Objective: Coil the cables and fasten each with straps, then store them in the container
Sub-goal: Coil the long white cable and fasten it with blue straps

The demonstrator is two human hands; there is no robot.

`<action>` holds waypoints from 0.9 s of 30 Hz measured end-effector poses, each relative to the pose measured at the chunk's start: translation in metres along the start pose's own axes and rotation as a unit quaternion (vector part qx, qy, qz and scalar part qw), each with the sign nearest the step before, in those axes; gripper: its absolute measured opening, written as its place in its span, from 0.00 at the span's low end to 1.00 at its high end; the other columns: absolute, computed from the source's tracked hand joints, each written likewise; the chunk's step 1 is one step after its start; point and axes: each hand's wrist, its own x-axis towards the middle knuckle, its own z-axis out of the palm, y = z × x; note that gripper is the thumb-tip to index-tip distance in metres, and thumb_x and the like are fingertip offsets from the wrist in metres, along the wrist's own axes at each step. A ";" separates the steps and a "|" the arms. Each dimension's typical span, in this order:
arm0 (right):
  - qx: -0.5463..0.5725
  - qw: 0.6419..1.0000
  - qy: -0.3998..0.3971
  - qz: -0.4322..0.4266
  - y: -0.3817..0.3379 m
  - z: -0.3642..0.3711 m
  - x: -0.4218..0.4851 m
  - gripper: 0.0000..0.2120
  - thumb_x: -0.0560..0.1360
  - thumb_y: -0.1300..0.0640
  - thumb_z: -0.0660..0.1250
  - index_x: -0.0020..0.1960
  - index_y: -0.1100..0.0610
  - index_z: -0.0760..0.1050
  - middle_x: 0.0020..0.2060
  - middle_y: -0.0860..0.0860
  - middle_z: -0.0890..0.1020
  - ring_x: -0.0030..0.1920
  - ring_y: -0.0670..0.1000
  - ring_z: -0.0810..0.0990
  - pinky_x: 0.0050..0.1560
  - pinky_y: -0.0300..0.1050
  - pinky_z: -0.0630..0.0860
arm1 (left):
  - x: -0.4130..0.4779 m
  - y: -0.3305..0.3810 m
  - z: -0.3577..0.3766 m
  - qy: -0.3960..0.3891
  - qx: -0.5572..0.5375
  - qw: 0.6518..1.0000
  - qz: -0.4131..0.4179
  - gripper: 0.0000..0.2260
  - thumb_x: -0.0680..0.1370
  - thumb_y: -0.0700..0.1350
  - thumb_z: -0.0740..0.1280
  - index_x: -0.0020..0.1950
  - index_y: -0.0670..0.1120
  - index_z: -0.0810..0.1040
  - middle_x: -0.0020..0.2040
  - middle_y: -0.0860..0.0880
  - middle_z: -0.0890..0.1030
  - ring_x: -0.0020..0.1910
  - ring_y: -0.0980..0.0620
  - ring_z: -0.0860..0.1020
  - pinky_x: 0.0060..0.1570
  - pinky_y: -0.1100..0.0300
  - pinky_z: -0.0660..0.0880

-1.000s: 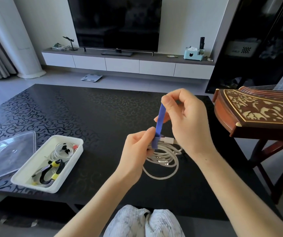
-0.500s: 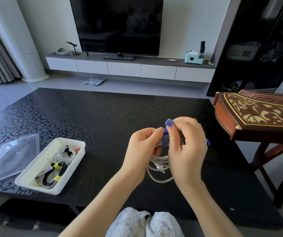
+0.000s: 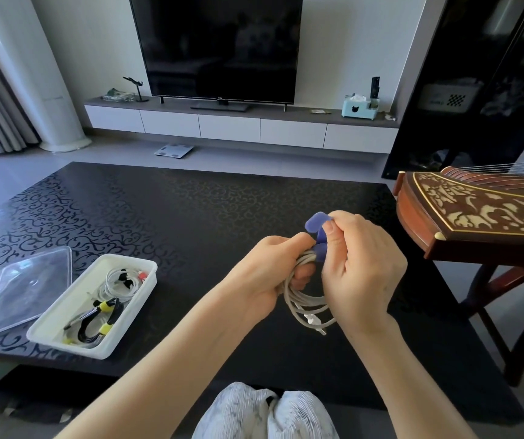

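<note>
From the head camera, both hands are up over the black table (image 3: 191,217). The left hand (image 3: 264,280) is closed around the top of the white cable (image 3: 305,307), which is wound in loops that hang down between the two hands. The right hand (image 3: 362,264) has its thumb and fingers pinched on the blue strap (image 3: 316,224). The strap goes around the bunch of loops near the top, and its loose end sticks up past the thumb.

The strap does not look stuck down yet (its end is still free). If the pinch slips, I think the strap could spring open and the loops could fall apart. If the left hand lets go too soon, the coil may go floppy, and the strap would close on only some of the loops. A plug end hangs near the bottom of the coil, and it might catch on something or pull a loop out when the coil is moved.

The white container (image 3: 127,315) sits on the table to the left, well apart from the hands. It already has other tied cables in it, one black with yellow straps. Its clear lid (image 3: 23,289) lies just beside it. The room left in the container looks small, so a loose coil may not fit well.
</note>
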 end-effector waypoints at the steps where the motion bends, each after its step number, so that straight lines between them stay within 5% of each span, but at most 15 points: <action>1: -0.008 1.000 -0.007 -0.003 0.002 0.000 -0.001 0.16 0.81 0.61 0.58 0.42 0.63 0.81 0.31 0.51 0.80 0.27 0.50 0.75 0.29 0.47 0.71 | 0.001 0.000 0.000 -0.005 0.002 1.000 -0.010 0.22 0.79 0.42 0.59 0.24 0.48 0.74 0.22 0.51 0.68 0.23 0.56 0.65 0.31 0.62 0.64; 7: 0.067 0.990 -0.082 0.096 -0.002 0.004 -0.020 0.12 0.79 0.60 0.59 0.38 0.61 0.75 0.28 0.47 0.76 0.26 0.47 0.73 0.27 0.40 0.70 | -0.001 -0.020 -0.002 0.013 0.036 0.998 -0.057 0.18 0.77 0.43 0.60 0.26 0.48 0.73 0.23 0.52 0.67 0.24 0.55 0.64 0.30 0.62 0.64; 9: 0.112 0.966 -0.123 0.200 -0.001 0.007 -0.019 0.12 0.79 0.59 0.60 0.38 0.59 0.73 0.28 0.45 0.74 0.28 0.47 0.74 0.30 0.42 0.73 | -0.002 -0.026 0.001 0.058 0.099 0.993 0.005 0.15 0.78 0.43 0.61 0.31 0.47 0.74 0.24 0.53 0.68 0.24 0.57 0.65 0.29 0.64 0.64; 13: 0.216 0.860 -0.253 0.387 0.007 0.005 -0.005 0.11 0.78 0.60 0.62 0.39 0.61 0.77 0.30 0.52 0.79 0.34 0.52 0.80 0.38 0.54 0.81 | -0.011 -0.041 -0.001 0.099 0.251 0.938 0.219 0.15 0.80 0.49 0.60 0.36 0.48 0.75 0.28 0.59 0.75 0.28 0.58 0.71 0.30 0.64 0.67; 18: 0.257 0.793 -0.324 0.449 0.009 -0.009 0.016 0.12 0.78 0.60 0.63 0.38 0.61 0.79 0.27 0.52 0.77 0.27 0.44 0.75 0.30 0.34 0.72 | -0.013 -0.050 -0.014 0.037 0.335 0.891 0.305 0.10 0.79 0.53 0.60 0.43 0.50 0.75 0.34 0.50 0.78 0.32 0.52 0.74 0.32 0.60 0.70; 21: 0.245 0.843 -0.299 0.374 0.002 -0.017 0.020 0.12 0.78 0.60 0.63 0.37 0.59 0.79 0.27 0.50 0.80 0.29 0.46 0.78 0.32 0.38 0.74 | -0.013 -0.047 -0.013 0.059 0.351 0.881 0.313 0.10 0.80 0.48 0.60 0.40 0.51 0.73 0.31 0.52 0.74 0.30 0.55 0.71 0.30 0.66 0.65; 24: 0.211 0.915 -0.243 0.244 -0.007 -0.028 0.011 0.12 0.78 0.57 0.63 0.37 0.56 0.78 0.31 0.47 0.81 0.34 0.49 0.80 0.38 0.46 0.78 | -0.012 -0.042 -0.009 0.087 0.290 0.914 0.269 0.12 0.81 0.47 0.60 0.39 0.46 0.75 0.29 0.53 0.72 0.28 0.58 0.67 0.31 0.64 0.64; 27: 0.222 0.945 -0.180 0.161 -0.012 -0.033 -0.002 0.08 0.77 0.56 0.62 0.43 0.55 0.78 0.39 0.41 0.80 0.40 0.46 0.82 0.38 0.42 0.80 | -0.014 -0.037 -0.005 0.081 0.212 0.949 0.221 0.15 0.81 0.47 0.60 0.36 0.45 0.75 0.29 0.54 0.71 0.29 0.59 0.66 0.32 0.64 0.65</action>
